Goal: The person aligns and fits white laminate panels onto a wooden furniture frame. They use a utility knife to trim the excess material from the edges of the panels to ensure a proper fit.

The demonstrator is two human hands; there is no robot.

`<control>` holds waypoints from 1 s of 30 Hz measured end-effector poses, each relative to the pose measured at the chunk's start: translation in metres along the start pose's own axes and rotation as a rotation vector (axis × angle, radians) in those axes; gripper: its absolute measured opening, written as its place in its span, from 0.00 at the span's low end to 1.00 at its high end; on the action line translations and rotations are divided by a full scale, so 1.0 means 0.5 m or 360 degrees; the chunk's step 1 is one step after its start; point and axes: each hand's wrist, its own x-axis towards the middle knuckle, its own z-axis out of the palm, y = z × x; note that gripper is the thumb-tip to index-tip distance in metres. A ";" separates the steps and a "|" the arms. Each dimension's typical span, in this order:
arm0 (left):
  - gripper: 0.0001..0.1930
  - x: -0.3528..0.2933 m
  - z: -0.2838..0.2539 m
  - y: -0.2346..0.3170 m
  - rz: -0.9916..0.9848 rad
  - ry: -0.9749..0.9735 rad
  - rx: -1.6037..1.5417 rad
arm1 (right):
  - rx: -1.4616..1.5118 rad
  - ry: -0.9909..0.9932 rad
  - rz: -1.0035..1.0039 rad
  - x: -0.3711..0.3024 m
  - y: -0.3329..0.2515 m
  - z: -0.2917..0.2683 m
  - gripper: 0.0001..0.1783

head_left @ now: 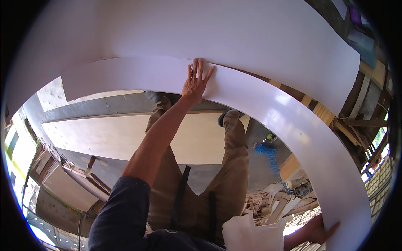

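A long narrow white strip arcs from the upper left down to the lower right, lying in front of a larger white panel. My left hand rests flat on the strip near its middle, fingers spread and pointing up toward the seam between strip and panel. My left arm in a dark sleeve reaches up to it from the lower edge. My right hand is at the lower right and holds the strip's near end along its inner edge. My fingers there are partly hidden behind the strip.
My legs in brown trousers stand on a grey floor beside a pale plywood sheet. A blue coiled hose and a heap of wood offcuts lie to the right. Stacked boards lie at the left, and a white cloth hangs at my waist.
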 end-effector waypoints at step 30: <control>0.60 0.025 0.006 0.008 0.0229 -0.0102 0.0268 | -0.0155 0.0407 0.0179 0.031 0.212 -0.055 0.36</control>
